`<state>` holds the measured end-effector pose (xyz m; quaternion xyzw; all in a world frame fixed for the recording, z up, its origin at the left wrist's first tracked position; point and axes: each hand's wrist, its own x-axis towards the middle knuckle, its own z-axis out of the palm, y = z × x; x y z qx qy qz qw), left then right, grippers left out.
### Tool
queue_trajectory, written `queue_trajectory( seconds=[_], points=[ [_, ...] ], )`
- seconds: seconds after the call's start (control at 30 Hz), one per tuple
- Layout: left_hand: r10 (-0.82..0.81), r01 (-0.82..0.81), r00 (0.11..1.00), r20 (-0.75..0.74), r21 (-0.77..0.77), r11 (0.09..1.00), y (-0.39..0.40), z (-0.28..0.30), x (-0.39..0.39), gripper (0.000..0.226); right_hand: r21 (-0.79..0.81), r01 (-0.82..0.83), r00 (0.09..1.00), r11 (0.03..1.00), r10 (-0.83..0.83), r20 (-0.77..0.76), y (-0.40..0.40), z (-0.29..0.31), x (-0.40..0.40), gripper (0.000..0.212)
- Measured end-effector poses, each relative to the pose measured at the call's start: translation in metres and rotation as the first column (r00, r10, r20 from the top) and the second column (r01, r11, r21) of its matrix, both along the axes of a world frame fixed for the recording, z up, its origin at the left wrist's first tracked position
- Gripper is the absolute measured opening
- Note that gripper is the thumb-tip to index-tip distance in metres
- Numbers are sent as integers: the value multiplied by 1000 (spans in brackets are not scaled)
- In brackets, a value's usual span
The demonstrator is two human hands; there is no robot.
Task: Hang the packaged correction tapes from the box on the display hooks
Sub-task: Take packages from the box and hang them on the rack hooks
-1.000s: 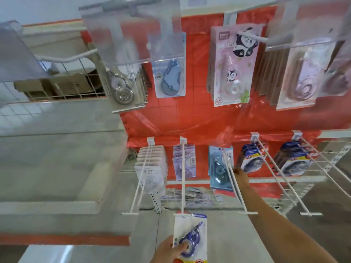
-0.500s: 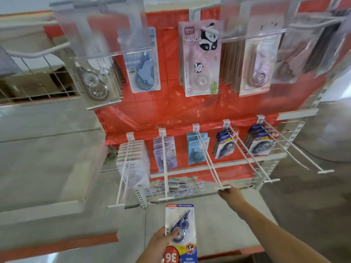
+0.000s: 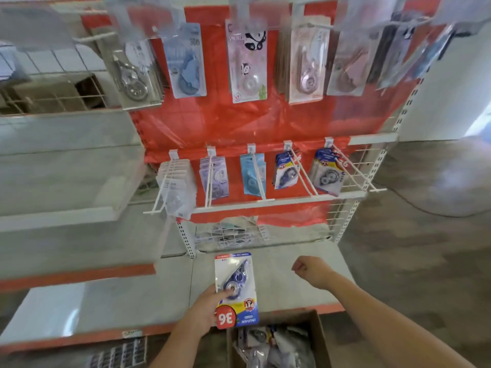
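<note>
We hold one packaged correction tape [image 3: 235, 289] in our left hand [image 3: 206, 313], thumb pinched across its blister, at six o'clock in the view and upside down. Our right hand [image 3: 309, 269] hangs at four o'clock, fingers curled into a loose fist around nothing. The box [image 3: 317, 338] at six o'clock has more packs in it, so we judge the job partly done: the lower display hooks [image 3: 300, 171] at twelve o'clock carry stock, with matching blue-and-yellow packs [image 3: 285, 172] at one o'clock, and this pack is not yet hung. On our pack we read "36" and "PET"; the upper row shows "30m" and a panda print.
</note>
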<state>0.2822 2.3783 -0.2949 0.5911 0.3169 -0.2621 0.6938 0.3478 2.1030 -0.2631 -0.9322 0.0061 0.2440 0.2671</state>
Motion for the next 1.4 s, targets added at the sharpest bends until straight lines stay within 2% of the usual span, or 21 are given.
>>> queue_trajectory(
  seconds=[0.13, 0.33, 0.63, 0.83, 0.93, 1.0, 1.1, 1.17, 1.2, 1.23, 1.3, 1.4],
  points=[
    [-10, 11, 998, 66, -4, 1000, -20, 19, -46, 39, -12, -72, 997, 997, 72, 25, -19, 14, -41, 24],
    [28, -29, 993, 111, 9, 1000, -43, 44, -91, 18, -29, -115, 990, 993, 117, 74, -46, 47, -88, 25],
    [39, -28, 947, 318, -39, 999, -45, 99, -97, 34, -19, -169, 957, 985, 169, 237, -45, 117, -111, 24],
    [-143, 144, 889, 436, 32, 989, -38, 130, -96, 34, -7, -171, 930, 985, 163, 329, -17, 162, -102, 25],
    [-303, 257, 853, 425, 162, 953, -33, 137, -99, 37, 186, -171, 931, 968, 97, 351, 11, 177, -105, 36],
    [-414, 338, 812, 411, 247, 908, -31, 141, -99, 42, 272, -230, 933, 934, 132, 334, 31, 184, -112, 44],
    [-534, 429, 761, 368, 331, 840, -27, 147, -98, 46, 243, -305, 932, 921, 236, 276, 54, 181, -119, 44],
    [-573, 455, 740, 351, 366, 812, -24, 149, -96, 42, 203, -307, 924, 930, 240, 297, 62, 175, -123, 28],
    [-590, 466, 731, 344, 380, 799, -22, 150, -95, 43, 190, -290, 923, 938, 222, 315, 64, 172, -124, 10],
    [-601, 474, 722, 341, 388, 790, -21, 152, -95, 43, 190, -277, 923, 942, 205, 325, 64, 169, -123, 15],
    [-599, 466, 723, 343, 398, 790, -16, 152, -96, 40, 221, -251, 930, 943, 171, 325, 63, 163, -123, 37],
    [-498, 383, 787, 365, 345, 857, -7, 150, -98, 32, 352, -182, 946, 918, 66, 316, 55, 160, -126, 39]
  ],
)
